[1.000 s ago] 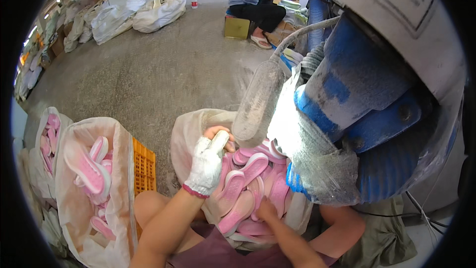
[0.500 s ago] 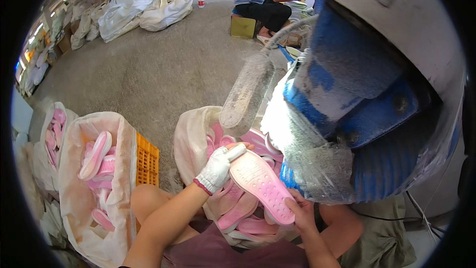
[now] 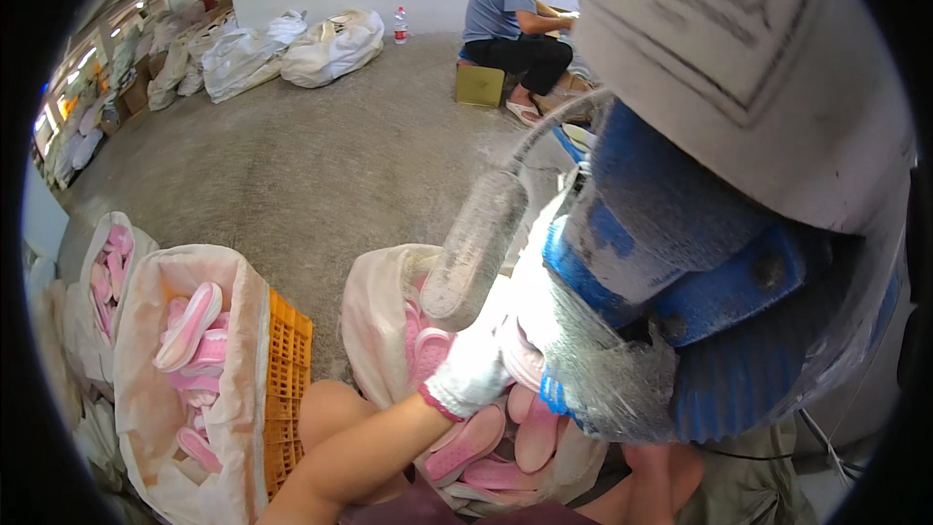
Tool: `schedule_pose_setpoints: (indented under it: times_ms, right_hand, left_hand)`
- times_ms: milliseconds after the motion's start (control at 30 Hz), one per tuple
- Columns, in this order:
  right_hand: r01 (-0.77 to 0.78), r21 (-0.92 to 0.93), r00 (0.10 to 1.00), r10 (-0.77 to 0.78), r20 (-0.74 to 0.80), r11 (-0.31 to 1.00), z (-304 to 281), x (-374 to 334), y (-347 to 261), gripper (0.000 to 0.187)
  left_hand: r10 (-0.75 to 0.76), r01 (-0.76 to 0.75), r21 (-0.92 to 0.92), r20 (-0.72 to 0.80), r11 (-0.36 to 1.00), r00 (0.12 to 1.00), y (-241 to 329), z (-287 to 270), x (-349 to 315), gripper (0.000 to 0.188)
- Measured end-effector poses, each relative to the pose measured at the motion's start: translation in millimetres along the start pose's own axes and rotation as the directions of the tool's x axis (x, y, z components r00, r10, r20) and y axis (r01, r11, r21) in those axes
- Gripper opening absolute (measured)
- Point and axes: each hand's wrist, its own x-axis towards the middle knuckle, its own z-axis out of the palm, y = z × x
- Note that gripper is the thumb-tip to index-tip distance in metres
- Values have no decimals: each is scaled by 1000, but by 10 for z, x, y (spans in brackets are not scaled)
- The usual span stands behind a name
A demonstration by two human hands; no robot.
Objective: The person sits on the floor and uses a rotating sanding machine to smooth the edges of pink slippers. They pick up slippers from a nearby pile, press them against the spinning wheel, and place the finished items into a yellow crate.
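White knit glove, red at the cuff, on the left hand (image 3: 474, 365), raised to the lit near side of a blue, dust-coated machine (image 3: 700, 204). Fingers washed out by glare; impossible to tell whether released or clenched. Just beside the glove, close against the machine's clear plastic wrap (image 3: 607, 360), a pink-and-white sole (image 3: 523, 358), only partly visible. Right hand hidden behind the machine, with only the forearm (image 3: 653, 488) in sight; grasp impossible to tell.

Below the glove, an open pale sack (image 3: 372, 316) full of pink soles (image 3: 466, 442). Above it, a dusty oblong attachment (image 3: 473, 248) on a bent grey tube. Over the machine, a white casing (image 3: 729, 58). To the left, a cream sack (image 3: 248, 311) with more soles of the same kind, flanked by an orange crate (image 3: 289, 379). Farther back on the grey floor (image 3: 262, 175), a seated co-worker (image 3: 501, 15), white bags (image 3: 332, 51) and a bottle (image 3: 399, 27) near the wall.
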Motion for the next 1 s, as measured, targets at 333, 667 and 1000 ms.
schedule_pose_setpoints:
  times_ms: [333,667,1000]
  right_hand:
    - [-136,137,991,134,25,981,275,253,197,46]
    - [-190,298,979,158,126,935,119,-913,-688,43]
    - [-45,410,984,112,-141,911,270,-665,-688,41]
  left_hand:
    - [-32,36,-219,19,975,999,327,-297,167,64]
    - [-521,348,-883,145,316,841,-230,158,-266,46]
    - [-480,351,-878,167,325,861,244,161,127,51]
